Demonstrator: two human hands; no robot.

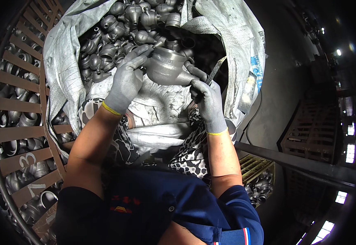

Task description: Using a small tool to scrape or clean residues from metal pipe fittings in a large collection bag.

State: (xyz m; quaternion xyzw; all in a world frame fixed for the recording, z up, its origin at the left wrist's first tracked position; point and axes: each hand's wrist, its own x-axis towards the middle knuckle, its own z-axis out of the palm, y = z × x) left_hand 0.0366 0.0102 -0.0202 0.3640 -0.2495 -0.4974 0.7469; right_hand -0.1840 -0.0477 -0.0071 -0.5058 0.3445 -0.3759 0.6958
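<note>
A dark grey metal casting [166, 67], rounded with a wide collar on top and a narrow neck toward the right, is held up between my hands. My left hand [131, 73], in a grey knit glove with a yellow cuff, grips its left side. At the neck is my right hand [207, 92], gloved the same way, its fingers closed. From that hand a thin dark flat file [216, 70] sticks up and to the right, apart from the casting's body. Part of the right-hand grip is hidden behind the casting.
An open white woven bulk bag [243, 45] in front of me holds many similar castings [143, 37]. On the left stands a rusty slatted metal crate [16, 104] full of castings. A yellowish crate [253, 167] with small parts and a dark metal beam [292, 159] lie at right.
</note>
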